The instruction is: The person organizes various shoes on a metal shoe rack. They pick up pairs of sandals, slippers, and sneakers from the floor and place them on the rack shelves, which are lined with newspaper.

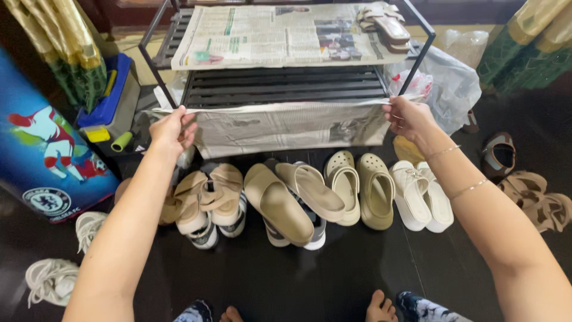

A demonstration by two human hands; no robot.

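Both hands out over a black slatted shoe rack (286, 86), holding a sheet of newspaper (286, 125) stretched along the front edge of the middle shelf. Left hand (171, 130) pinched shut on the sheet's left edge; right hand (408, 116) pinched shut on its right edge, two thin bracelets on that wrist. Sheet pulled fairly taut between the two grips, its front part hanging down over the shelf's near edge, most of the bare slats behind it not yet covered.

Top shelf already lined with another newspaper (280, 36), a pair of tan strapped sandals (384, 24) resting at its far right end.

On the dark floor just below the rack, a row of footwear — brown sandals on striped sneakers (211, 203) at left, beige slides (292, 200) in the middle, olive clogs (360, 185), then white wedge sandals (423, 197) at right. More brown sandals (536, 197) further right, white sneakers (53, 277) near left, a clear plastic bag (453, 83) to the right of the rack.

To lay the sheet well, judging from here: keep both pinches level and the paper tight, carry it back evenly so it covers the slats square to the rack's frame, then smooth from the middle outward — less chance of creases or a tear at the corners.
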